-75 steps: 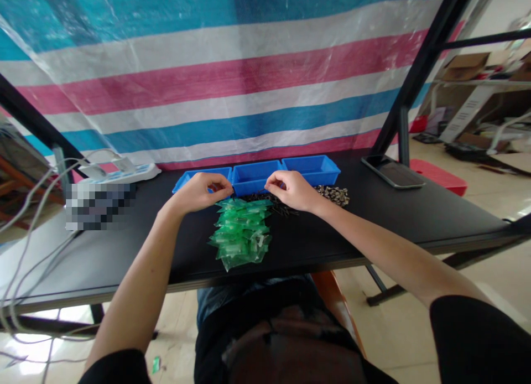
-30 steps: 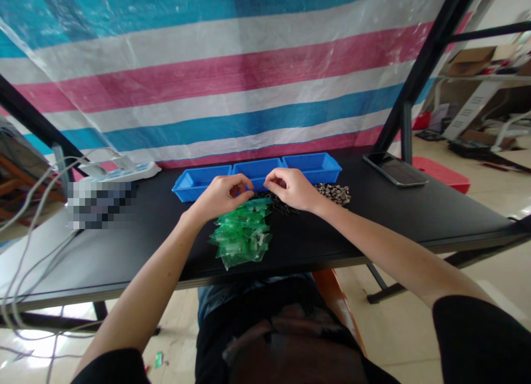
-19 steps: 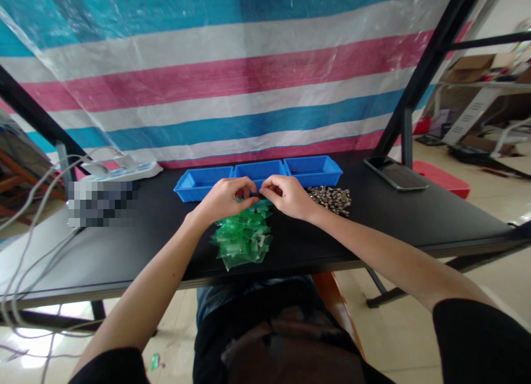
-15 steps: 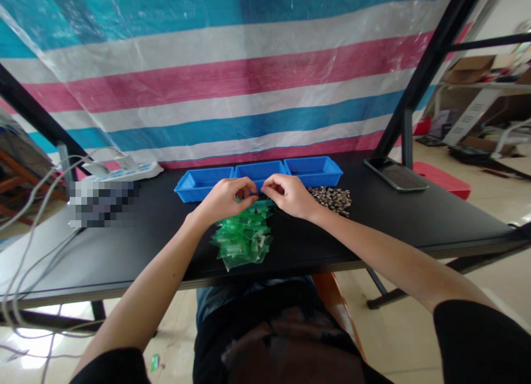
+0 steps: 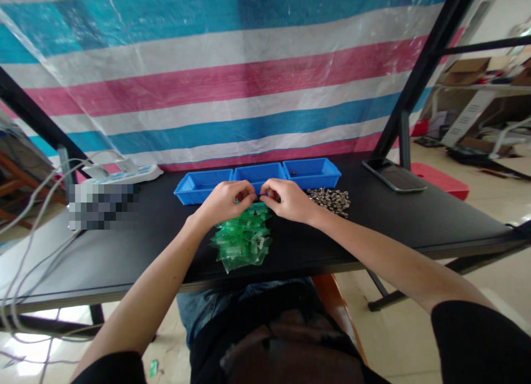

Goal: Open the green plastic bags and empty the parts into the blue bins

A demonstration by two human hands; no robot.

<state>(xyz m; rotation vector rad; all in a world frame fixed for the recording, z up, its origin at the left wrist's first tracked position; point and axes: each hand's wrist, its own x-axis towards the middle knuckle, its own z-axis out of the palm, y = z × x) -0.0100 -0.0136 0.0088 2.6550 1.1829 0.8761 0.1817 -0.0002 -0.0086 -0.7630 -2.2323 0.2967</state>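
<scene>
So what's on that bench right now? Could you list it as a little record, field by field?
left hand: fingers pinched together above the far end of the green bags, fingertips almost meeting the other hand's; what they pinch is too small to tell
right hand: pinched the same way, beside the metal parts
green plastic bags: loose pile on the black table
small metal parts: heap to the right of the hands
blue trays: three in a row behind the hands
phone: flat, far right
power strip: far left, with cables
</scene>
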